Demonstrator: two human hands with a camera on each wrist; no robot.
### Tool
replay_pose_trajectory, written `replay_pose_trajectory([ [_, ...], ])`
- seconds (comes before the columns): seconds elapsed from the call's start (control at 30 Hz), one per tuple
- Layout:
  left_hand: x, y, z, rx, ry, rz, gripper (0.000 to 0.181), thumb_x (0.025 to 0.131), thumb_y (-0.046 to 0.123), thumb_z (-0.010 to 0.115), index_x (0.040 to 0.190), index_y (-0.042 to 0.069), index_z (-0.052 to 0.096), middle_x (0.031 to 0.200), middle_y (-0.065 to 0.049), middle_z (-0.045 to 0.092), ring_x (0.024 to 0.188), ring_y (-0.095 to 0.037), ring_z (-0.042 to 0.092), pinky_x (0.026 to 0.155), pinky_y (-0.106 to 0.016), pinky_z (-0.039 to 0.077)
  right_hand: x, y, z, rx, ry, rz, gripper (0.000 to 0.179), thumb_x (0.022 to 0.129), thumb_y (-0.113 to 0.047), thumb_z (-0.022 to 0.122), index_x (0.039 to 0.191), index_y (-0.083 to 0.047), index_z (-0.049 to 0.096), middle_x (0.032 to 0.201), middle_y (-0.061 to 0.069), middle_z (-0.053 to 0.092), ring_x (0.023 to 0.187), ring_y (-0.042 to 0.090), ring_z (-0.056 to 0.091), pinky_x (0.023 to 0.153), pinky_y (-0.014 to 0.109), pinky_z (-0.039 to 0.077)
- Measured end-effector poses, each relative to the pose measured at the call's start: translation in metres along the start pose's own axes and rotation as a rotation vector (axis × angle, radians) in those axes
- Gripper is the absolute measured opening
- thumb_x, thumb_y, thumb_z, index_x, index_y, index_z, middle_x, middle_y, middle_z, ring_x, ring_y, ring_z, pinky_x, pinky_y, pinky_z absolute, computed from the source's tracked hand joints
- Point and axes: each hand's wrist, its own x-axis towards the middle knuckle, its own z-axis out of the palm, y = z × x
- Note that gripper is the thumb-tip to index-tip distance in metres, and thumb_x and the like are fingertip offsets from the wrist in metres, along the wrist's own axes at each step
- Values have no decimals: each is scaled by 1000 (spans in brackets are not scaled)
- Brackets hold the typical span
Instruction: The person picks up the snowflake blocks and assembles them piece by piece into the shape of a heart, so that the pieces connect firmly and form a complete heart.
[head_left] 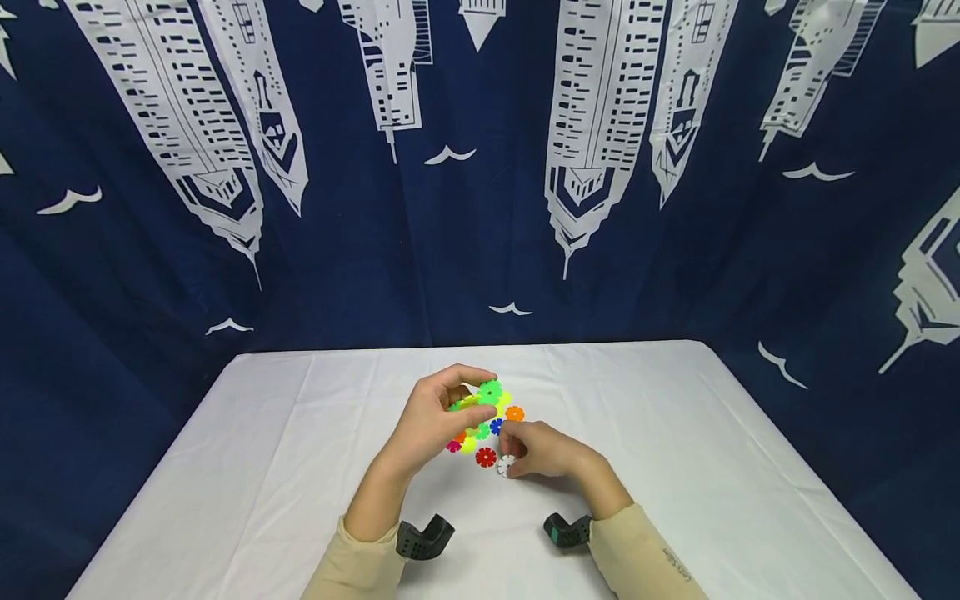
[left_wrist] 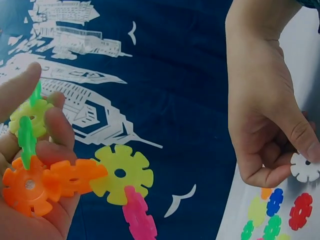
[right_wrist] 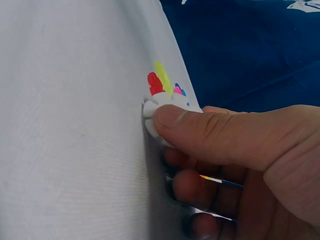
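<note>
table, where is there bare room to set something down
Bare: the table left of the left sleeve, right of the right sleeve, and the far strip between discs and curtain. Crowded: the middle, where discs cluster by the left hand and right hand.

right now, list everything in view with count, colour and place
disc chain: one, at least seven green, yellow, orange and pink discs, in left hand
white disc: one, white, pinched by right hand
red disc: one, red, on tablecloth beside white disc
blue disc: one, blue, beyond red disc
loose orange disc: one, orange, beyond right hand
other loose discs: several, count unclear, green and yellow among them, near blue disc
tablecloth: one, white, under the discs
backdrop: one, navy with white buildings and birds, behind table
wrist devices: two, black, one per wrist
sleeves: two, beige, on forearms
hands: two, fingers on disc chain and white disc
</note>
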Motion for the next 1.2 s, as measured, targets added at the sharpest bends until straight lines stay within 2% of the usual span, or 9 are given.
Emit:
replay_pose_trajectory([
  [0.13,-1,1,-1,-11,-15,54,33,86,11,76,118,15,69,107,-6,68,81,-16,58,62,-20,51,0,-2,-3,28,-8,4,25,81,-9,82,95,-13,60,78,-2,54,76,14,51,66,26,42],
  [0.23,-1,1,-1,-21,-23,81,35,87,9,75,120,11,67,106,-9,69,88,-16,59,67,-20,51,-1,-2,-5,17,21,-15,22,83,-8,79,97,-14,63,78,-3,55,75,13,51,66,24,43],
  [0.43,-1,0,0,-48,-32,104,37,87,6,74,123,7,67,105,-12,69,89,-15,62,69,-21,54,-5,-7,-16,25,166,-81,13,89,-10,72,96,-15,63,78,-4,56,71,10,51,64,22,44],
  [0.6,0,0,0,-37,-4,82,34,87,8,76,120,10,69,101,-12,70,80,-13,64,67,-22,56,-12,-14,-29,75,285,-87,8,94,-16,69,94,-16,61,74,-4,56,65,10,51,59,21,44],
  [0.77,0,0,-1,-20,14,55,33,87,12,76,120,11,70,99,-13,69,68,-15,62,60,-23,55,-18,-24,-38,201,363,-92,8,95,-18,68,96,-15,60,77,1,60,63,13,54,55,24,47],
  [1.0,0,0,0,-6,19,38,33,87,13,77,120,13,70,103,-12,69,71,-15,65,65,-23,57,-26,-39,-46,320,496,-134,9,96,-13,67,101,-10,60,87,12,70,64,26,61,59,26,55],
  [1.2,1,0,1,-2,4,38,33,87,14,76,119,10,68,94,-9,71,73,-15,64,66,-22,56,-31,-49,-49,381,610,-231,19,95,-7,66,113,-6,58,84,15,69,59,21,58,57,23,53],
])
